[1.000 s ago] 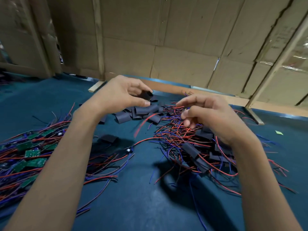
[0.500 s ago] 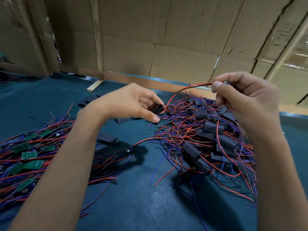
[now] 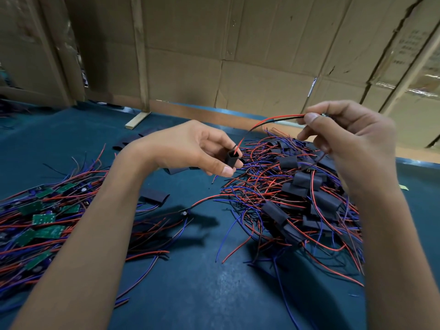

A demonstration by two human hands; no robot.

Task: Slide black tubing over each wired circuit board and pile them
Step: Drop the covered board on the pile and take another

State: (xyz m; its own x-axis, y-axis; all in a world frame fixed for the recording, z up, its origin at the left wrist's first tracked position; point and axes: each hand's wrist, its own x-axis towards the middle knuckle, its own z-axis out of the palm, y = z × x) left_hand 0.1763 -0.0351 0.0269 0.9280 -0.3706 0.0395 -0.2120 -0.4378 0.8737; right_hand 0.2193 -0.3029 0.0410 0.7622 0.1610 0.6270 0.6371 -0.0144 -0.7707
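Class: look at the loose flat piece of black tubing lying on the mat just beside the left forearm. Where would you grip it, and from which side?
Grip the loose tubing across its long edges near the middle, coming from above. It lies flat on the mat, and a gentle squeeze there would probably pop its mouth open for the wires.

We've now lifted the tube (image 3: 232,159) in our left hand (image 3: 190,148); right hand (image 3: 352,144) has fed the wire tips (image 3: 238,148) into its mouth.

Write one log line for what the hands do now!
left hand pinches black tube | right hand holds wires | wire tips entering tube
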